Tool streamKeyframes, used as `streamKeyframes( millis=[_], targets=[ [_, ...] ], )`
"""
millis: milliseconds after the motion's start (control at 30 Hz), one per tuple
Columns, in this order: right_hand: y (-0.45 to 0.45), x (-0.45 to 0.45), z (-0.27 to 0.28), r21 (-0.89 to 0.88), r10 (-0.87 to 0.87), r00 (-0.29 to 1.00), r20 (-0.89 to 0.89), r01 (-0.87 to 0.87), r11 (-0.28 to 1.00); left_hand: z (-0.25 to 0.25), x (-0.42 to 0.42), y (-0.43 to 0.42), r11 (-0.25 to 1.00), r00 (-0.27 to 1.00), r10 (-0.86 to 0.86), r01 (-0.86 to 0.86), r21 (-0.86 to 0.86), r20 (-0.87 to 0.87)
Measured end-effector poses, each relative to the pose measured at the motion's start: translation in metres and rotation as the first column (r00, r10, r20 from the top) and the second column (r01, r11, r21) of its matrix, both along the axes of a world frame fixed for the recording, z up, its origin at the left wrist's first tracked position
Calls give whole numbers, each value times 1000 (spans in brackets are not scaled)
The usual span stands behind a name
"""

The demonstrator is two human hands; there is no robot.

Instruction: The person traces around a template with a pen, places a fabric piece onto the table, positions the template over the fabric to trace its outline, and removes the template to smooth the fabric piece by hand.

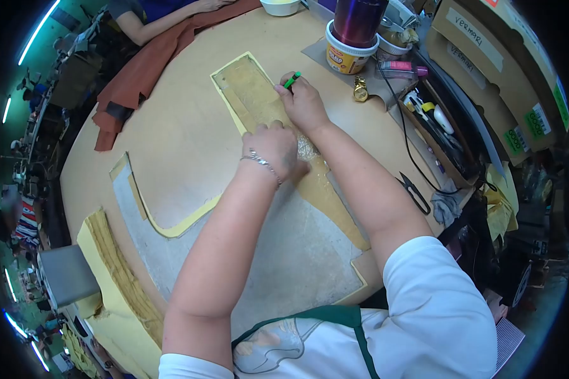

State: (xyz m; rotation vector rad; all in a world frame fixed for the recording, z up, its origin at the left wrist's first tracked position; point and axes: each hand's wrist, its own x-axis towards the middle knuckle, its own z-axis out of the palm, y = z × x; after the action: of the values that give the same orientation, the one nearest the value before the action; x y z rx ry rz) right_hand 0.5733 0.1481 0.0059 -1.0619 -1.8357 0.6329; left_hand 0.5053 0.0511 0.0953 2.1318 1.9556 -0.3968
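A large grey panel (284, 252) with yellow edges lies on the table below my arms. A long tan strip (240, 79) with a pale yellow border runs up from it, its surface shiny and wrinkled in places. My left hand (272, 148), with a silver bracelet (259, 161) at the wrist, is closed with curled fingers over the strip's middle; whatever it holds is hidden. My right hand (305, 104) is closed around a slim green pen-like tool (292, 79) at the strip's right edge. The tool's lower end is hidden by the fingers.
Yellow material (117, 316) lies at the left. Reddish-brown leather (152, 69) stretches towards another person's arm (164, 22). To the right are a tub (351, 54), a gold watch (360, 90), black scissors (415, 193), a tool tray (439, 129) and cardboard boxes (487, 63).
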Motion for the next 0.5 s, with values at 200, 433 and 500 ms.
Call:
streamKeyframes(
  millis=[200,433,500],
  targets=[
    [-10,8,2,8,4,999,35,-4,1000,-11,8,-10,998,1000,8,-10,-68,-20],
    [-95,79,19,-118,73,997,4,-72,990,-6,15,-3,984,998,40,-49,-171,-55],
    [-86,75,14,-66,55,998,11,-54,996,-6,15,-4,984,998,41,-49,-172,-48]
  ],
)
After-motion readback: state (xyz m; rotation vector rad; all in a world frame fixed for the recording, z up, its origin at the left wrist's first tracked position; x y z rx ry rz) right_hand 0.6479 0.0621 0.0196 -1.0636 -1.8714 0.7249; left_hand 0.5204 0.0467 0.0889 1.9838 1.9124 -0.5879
